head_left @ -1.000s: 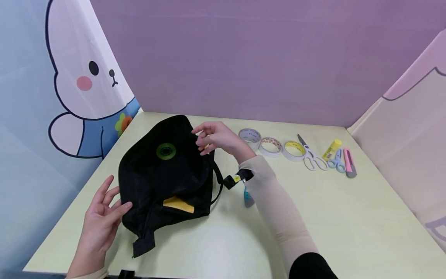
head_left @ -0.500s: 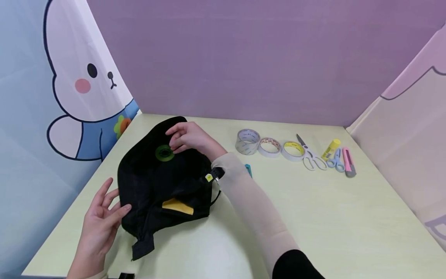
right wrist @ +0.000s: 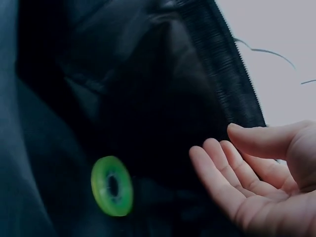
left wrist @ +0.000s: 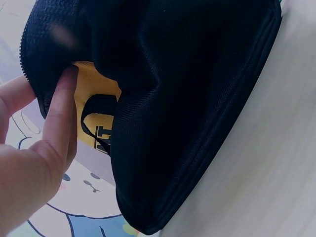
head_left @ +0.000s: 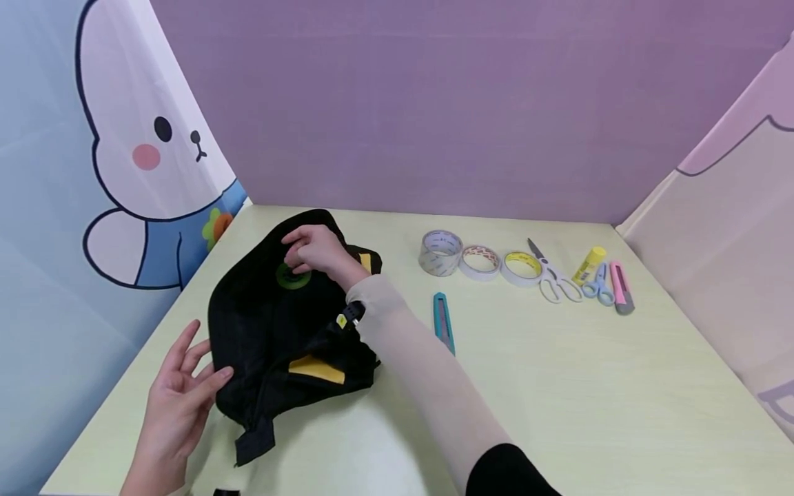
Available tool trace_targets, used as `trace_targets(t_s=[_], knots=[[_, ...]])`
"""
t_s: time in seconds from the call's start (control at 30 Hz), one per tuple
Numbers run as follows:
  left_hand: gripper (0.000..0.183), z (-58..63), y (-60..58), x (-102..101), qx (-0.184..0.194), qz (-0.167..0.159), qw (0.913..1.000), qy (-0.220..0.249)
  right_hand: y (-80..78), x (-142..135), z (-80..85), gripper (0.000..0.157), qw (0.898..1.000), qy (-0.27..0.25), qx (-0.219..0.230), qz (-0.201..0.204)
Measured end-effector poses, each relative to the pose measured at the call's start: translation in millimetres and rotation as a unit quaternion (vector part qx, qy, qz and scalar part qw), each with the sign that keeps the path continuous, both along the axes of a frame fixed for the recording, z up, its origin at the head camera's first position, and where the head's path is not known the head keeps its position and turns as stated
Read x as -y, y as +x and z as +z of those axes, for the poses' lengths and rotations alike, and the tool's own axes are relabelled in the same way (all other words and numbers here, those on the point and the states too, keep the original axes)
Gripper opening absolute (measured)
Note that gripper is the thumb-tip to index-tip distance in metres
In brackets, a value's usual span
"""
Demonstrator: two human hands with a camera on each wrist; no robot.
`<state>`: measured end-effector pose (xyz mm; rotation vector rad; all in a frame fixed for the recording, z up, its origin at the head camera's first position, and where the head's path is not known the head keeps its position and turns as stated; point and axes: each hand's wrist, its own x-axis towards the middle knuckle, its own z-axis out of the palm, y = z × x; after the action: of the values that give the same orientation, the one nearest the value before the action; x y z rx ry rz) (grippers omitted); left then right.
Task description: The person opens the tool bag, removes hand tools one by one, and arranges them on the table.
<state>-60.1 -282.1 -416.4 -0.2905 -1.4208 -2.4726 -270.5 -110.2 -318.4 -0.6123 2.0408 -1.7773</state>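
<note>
A black zippered fabric bag [head_left: 248,317] with yellow patches stands on the left part of the table, its mouth gaping. Inside lies a green disc [right wrist: 101,190] with a dark centre, partly covered by my right hand in the head view. My left hand [head_left: 180,403] holds the bag's left edge between thumb and fingers. In the left wrist view, those fingers [left wrist: 59,118] grip beside the zip, near the yellow panel [left wrist: 98,86]. Over the bag's mouth is my right hand [head_left: 319,251], fingers loosely bent and nothing between them; the right wrist view shows its thumb near the zip.
A teal utility knife [head_left: 442,318] lies right of the bag, near my right sleeve. Behind it are a wide tape roll [head_left: 438,262], two narrower tape rolls, white-handled scissors [head_left: 548,275], a yellow glue stick [head_left: 589,266], small blue scissors [head_left: 599,284] and a pink cutter [head_left: 620,286].
My right hand has moved left from the bag's right edge to above the green disc. The teal knife and wide tape roll have come into fuller view. My left hand keeps its hold.
</note>
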Motion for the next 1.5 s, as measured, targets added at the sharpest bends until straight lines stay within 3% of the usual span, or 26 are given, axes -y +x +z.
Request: trace_targets(t_s=[0.27, 0.5, 0.8, 0.87, 0.93, 1.0, 1.1, 1.2, 1.23, 1.3, 1.37, 1.43, 1.5], knots=[[0.082, 2.3, 0.5, -1, -0.008, -0.001, 1.0000, 0.005, -6.4, 11, -21.3, 0.028, 0.997, 0.051, 0.000, -0.065], [0.081, 3.6, 1.2, 0, -0.015, 0.002, 0.9999, 0.003, -10.0, 18, -31.8, 0.035, 0.990, 0.084, 0.023, -0.106], [0.082, 2.0, 3.8, 1, -0.004, 0.004, 0.9999, 0.009, -25.5, 30, -69.1, 0.046, 0.976, 0.104, 0.104, -0.161], [0.082, 1.9, 4.0, 1, -0.004, 0.005, 0.9999, 0.009, -23.8, 32, -70.6, 0.054, 0.972, 0.117, 0.107, -0.175], [0.082, 1.9, 4.0, 2, -0.003, 0.006, 0.9999, 0.009, -39.1, 35, -93.5, 0.060, 0.975, 0.089, 0.106, -0.172], [0.083, 2.1, 3.9, 2, -0.003, 0.007, 0.9999, 0.008, -43.8, 35, -100.4, 0.063, 0.976, 0.062, 0.121, -0.167], [0.083, 2.6, 3.5, 3, -0.002, 0.007, 0.9999, 0.008, -44.6, 34, -101.0, 0.055, 0.974, 0.001, 0.161, -0.159], [0.083, 3.0, 3.3, 3, 0.000, 0.007, 1.0000, 0.007, -30.1, 34, -84.1, 0.061, 0.965, -0.016, 0.192, -0.179], [0.083, 3.0, 3.3, 3, 0.001, 0.007, 0.9999, 0.007, -39.5, 38, -95.7, 0.066, 0.963, -0.026, 0.198, -0.184], [0.083, 3.1, 3.4, 3, 0.002, 0.008, 0.9999, 0.007, -73.3, 52, -135.3, 0.074, 0.958, -0.045, 0.212, -0.190], [0.083, 2.9, 3.7, 3, 0.002, 0.009, 0.9999, 0.007, -114.0, 68, -183.7, 0.082, 0.954, -0.065, 0.223, -0.188], [0.083, 2.8, 3.8, 3, 0.003, 0.008, 0.9999, 0.008, -157.6, 82, -233.4, 0.079, 0.952, -0.087, 0.233, -0.179], [0.083, 2.7, 3.9, 3, 0.003, 0.008, 0.9999, 0.008, -171.7, 88, -251.2, 0.075, 0.950, -0.098, 0.238, -0.176]])
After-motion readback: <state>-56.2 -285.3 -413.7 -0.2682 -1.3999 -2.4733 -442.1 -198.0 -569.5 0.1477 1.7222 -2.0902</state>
